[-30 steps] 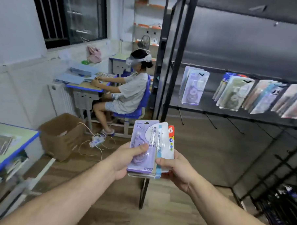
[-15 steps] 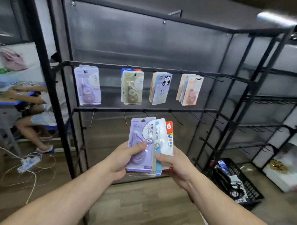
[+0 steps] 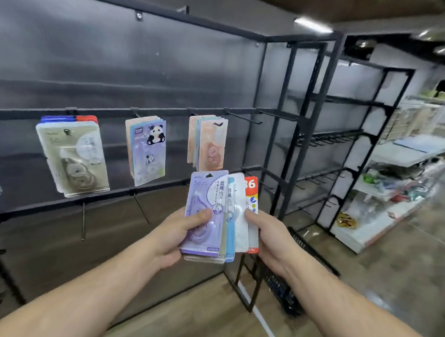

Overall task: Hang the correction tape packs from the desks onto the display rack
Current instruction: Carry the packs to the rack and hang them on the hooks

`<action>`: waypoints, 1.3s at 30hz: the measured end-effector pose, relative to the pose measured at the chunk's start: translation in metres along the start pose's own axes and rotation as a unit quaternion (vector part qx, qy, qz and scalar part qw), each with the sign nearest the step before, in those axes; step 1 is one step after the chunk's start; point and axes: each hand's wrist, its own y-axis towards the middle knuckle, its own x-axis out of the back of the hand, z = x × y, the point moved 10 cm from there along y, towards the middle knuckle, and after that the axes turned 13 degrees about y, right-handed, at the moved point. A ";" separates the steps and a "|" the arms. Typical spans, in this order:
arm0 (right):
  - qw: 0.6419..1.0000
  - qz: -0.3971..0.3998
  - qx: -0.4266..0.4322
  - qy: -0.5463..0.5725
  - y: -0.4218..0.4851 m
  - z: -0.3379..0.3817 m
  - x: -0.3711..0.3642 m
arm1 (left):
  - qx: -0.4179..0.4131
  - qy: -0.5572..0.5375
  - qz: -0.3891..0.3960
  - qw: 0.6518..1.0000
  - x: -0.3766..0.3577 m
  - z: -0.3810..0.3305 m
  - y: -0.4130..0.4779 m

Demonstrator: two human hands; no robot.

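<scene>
Both hands hold one fanned bundle of correction tape packs [image 3: 215,214] at the centre of the frame, in front of the display rack [image 3: 111,111] and not touching it. The left hand [image 3: 177,234] closes its grip on the bundle's left side, thumb laid across the face of the purple front pack [image 3: 205,193] and fingers curled behind. The right hand [image 3: 270,238] closes its grip on the right side, thumb on the white pack and fingers behind. A blue-edged pack and a red pack marked with a numeral show at the fan's right. On the rack's upper rail hang three groups: grey-green packs [image 3: 74,159] at centre left, panda-printed packs [image 3: 148,152] in the middle, and peach packs [image 3: 212,145] just above the bundle, whose top edge overlaps their lower edge in the frame. A bare peg [image 3: 244,117] projects from the rail to the right of the peach group. Further pegs [image 3: 83,221] hang from the lower rail. A black basket [image 3: 282,290] sits on the floor at the rack's foot, lower right. White shelving [image 3: 394,181] with blurred goods stands at the right edge.
</scene>
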 end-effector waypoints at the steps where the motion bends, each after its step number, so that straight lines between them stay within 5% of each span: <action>1: 1.000 -0.003 0.006 -0.004 0.010 0.008 0.005 | -0.005 0.002 0.011 1.000 -0.002 -0.005 0.014; 8: 0.999 -0.007 0.047 -0.026 0.057 0.051 0.023 | -0.026 -0.012 0.057 0.998 -0.013 -0.026 0.079; 19: 0.988 -0.017 0.148 -0.048 0.129 0.118 0.051 | -0.104 0.017 0.028 0.994 -0.034 -0.045 0.138; 27: 0.975 0.033 0.205 -0.076 0.180 0.173 0.067 | -0.121 -0.029 -0.088 0.988 -0.061 -0.052 0.164; 39: 0.979 0.073 0.173 -0.080 0.213 0.171 0.071 | -0.124 -0.066 -0.249 0.958 -0.069 -0.026 0.151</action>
